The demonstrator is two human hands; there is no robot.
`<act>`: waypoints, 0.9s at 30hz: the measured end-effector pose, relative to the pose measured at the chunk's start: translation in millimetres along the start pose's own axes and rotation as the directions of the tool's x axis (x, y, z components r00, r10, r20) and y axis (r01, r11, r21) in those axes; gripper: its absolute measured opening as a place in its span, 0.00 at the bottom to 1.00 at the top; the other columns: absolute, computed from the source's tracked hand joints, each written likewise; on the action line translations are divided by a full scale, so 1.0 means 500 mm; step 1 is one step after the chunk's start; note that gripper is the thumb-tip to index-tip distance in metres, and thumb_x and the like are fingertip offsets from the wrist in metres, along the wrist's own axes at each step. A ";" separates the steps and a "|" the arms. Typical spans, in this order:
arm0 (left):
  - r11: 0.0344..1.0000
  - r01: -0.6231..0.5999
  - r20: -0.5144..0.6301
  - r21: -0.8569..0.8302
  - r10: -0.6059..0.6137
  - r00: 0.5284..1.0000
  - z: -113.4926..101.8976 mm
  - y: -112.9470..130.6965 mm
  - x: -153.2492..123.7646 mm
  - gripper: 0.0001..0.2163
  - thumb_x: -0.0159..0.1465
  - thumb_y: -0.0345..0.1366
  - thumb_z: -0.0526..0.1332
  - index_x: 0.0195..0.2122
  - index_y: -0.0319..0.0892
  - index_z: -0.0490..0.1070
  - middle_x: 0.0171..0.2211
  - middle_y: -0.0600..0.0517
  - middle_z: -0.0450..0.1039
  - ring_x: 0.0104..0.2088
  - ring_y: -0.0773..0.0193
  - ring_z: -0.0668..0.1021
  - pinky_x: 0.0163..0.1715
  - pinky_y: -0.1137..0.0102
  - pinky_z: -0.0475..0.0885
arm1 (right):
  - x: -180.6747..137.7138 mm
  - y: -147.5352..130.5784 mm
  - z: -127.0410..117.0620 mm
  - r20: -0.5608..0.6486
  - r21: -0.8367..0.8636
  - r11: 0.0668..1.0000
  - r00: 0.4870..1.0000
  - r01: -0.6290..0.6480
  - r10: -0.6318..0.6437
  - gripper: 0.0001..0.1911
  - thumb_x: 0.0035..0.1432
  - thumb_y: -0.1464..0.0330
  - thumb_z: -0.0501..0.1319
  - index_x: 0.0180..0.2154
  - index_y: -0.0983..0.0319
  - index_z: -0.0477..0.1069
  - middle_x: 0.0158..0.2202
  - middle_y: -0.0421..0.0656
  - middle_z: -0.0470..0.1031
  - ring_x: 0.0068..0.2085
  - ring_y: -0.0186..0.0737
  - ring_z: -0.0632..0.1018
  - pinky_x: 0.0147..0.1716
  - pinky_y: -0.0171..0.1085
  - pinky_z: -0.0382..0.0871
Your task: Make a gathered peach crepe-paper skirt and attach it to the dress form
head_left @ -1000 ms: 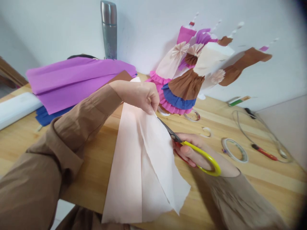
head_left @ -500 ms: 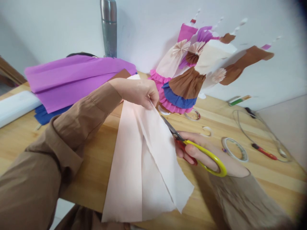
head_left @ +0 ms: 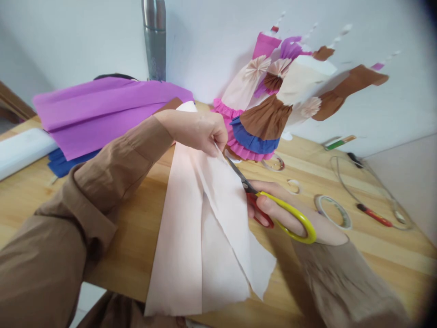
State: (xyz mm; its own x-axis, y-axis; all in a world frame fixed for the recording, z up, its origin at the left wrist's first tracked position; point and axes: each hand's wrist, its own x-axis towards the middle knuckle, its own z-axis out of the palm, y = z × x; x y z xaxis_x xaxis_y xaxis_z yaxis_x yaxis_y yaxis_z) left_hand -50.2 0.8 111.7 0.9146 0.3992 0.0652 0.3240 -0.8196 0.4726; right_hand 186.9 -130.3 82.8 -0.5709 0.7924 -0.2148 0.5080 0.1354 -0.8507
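A long pale pink sheet of crepe paper (head_left: 180,228) hangs over the table's near edge, with a folded flap along its right side. My left hand (head_left: 201,132) pinches the flap's upper edge between thumb and fingers. In my right hand (head_left: 273,205) is a pair of scissors (head_left: 287,214) with one yellow and one red handle loop. Their dark blades point up and left, against the flap's right edge just below my left fingertips. Whether the blades are parted is hard to make out.
Paper dresses (head_left: 266,114) on stands lean by the wall. Purple paper (head_left: 102,114) lies at left over blue paper, with a steel flask (head_left: 155,50) behind. On the right of the wooden table (head_left: 375,255) are a tape roll (head_left: 332,212) and a red-handled tool (head_left: 375,215) with a cable.
The scissors and my right hand have moved slightly up and left, bringing the blades closer to my left fingertips. My left hand keeps its pinch on the paper.
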 end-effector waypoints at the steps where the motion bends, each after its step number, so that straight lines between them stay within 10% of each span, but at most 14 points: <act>1: 1.000 0.002 -0.003 0.003 -0.002 1.000 0.000 0.000 0.000 0.05 0.53 0.28 0.61 0.28 0.36 0.78 0.26 0.51 0.76 0.28 0.69 0.73 0.30 0.73 0.62 | 0.002 0.001 -0.001 0.020 0.002 1.000 1.000 0.003 -0.003 0.26 0.61 0.45 0.49 0.29 0.61 0.62 0.22 0.38 0.61 0.21 0.31 0.64 0.20 0.34 0.60; 27: 0.999 -0.010 0.009 0.036 0.009 1.000 -0.005 0.009 -0.002 0.06 0.54 0.26 0.62 0.30 0.36 0.79 0.27 0.52 0.77 0.28 0.71 0.73 0.28 0.78 0.63 | 0.015 0.024 -0.012 0.010 -0.003 1.000 1.000 0.013 -0.013 0.25 0.59 0.46 0.53 0.24 0.60 0.56 0.18 0.33 0.54 0.17 0.26 0.57 0.13 0.31 0.47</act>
State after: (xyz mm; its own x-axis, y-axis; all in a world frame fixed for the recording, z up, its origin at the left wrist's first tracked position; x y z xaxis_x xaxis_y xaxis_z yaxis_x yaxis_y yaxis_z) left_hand -50.4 -2.2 116.0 0.9196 0.3879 0.0620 0.3237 -0.8378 0.4397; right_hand 192.3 -119.0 74.0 -0.5840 0.7845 -0.2086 0.5022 0.1473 -0.8521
